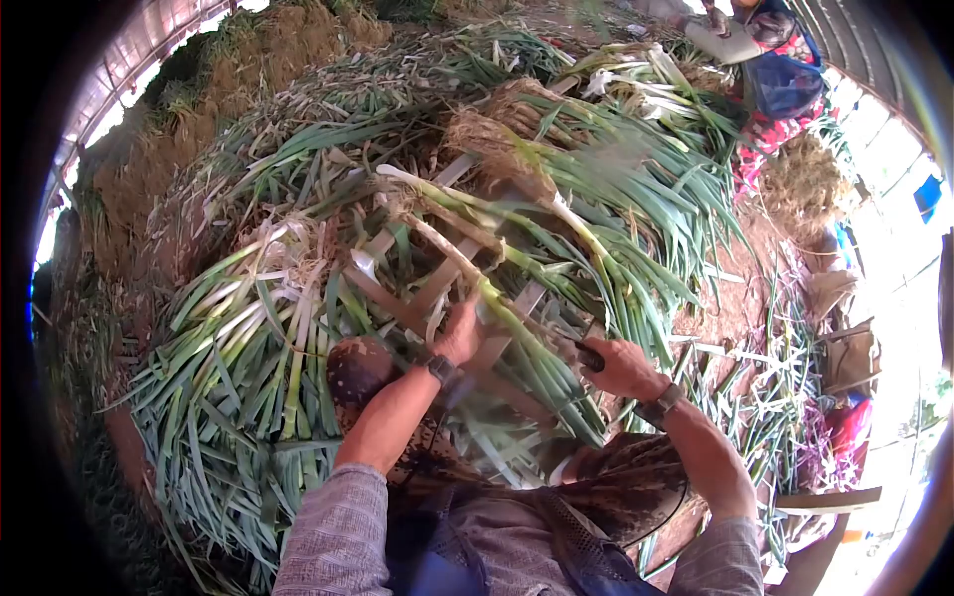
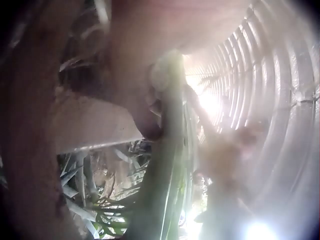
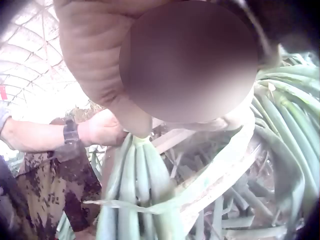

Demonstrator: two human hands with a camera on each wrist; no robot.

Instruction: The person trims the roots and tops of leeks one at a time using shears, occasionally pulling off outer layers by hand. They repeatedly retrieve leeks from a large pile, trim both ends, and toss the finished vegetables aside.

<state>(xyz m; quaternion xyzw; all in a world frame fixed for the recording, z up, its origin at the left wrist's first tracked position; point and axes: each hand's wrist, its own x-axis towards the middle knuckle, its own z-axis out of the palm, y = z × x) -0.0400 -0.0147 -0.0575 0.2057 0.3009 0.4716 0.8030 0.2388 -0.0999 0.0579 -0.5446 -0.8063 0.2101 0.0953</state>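
A leek [image 1: 545,366] lies diagonally before the person, its pale root end pointing up and left. The left hand [image 1: 459,334] grips its stalk; in the left wrist view the stalk [image 2: 172,90] passes beneath the blurred left hand [image 2: 135,75]. Curled round a dark handle [image 1: 590,356], the right hand [image 1: 624,369] is beside the leek's green leaves. In the right wrist view the right hand [image 3: 97,50] is close above the fanned leaves [image 3: 142,185], with the left hand [image 3: 104,128] behind; a blurred oval hides part of that view.
Leek piles [image 1: 238,348] lie at the left and beyond the hands [image 1: 636,189]. Crossed wooden slats [image 1: 397,303] stand under the leek. Another person [image 1: 780,79] is at the upper right. Trimmed leaves [image 1: 785,397] cover the ground at the right.
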